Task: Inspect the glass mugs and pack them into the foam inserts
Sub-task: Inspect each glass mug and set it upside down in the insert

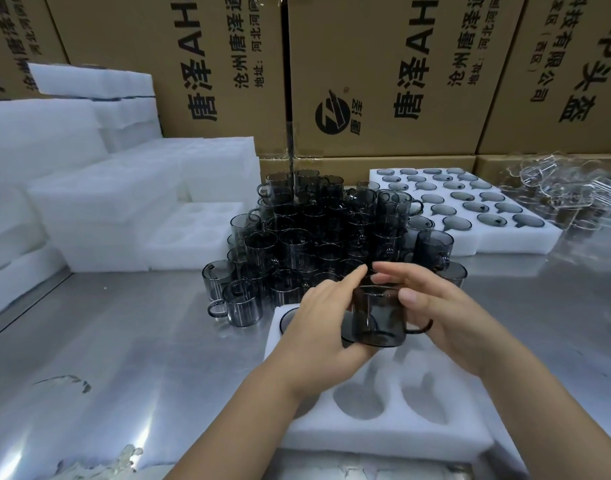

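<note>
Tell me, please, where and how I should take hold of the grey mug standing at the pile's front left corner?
Take it by the handle, coming from the left. The mug stands upright with its loop pointing left over bare steel table, while other mugs crowd its right and rear, so grasping the body would probably knock its neighbours.

a foam insert (383,434) is laid on the table (124,341) at the near edge. a mug (378,317) is held above its far end, between the left hand (317,327) and the right hand (446,320). just behind, a pile of mugs (314,237) is stacked on the table. foam blocks (106,209) are piled to the left, a filled insert (504,244) is placed to the right of the pile, and cartons (383,64) are stood behind all
</note>
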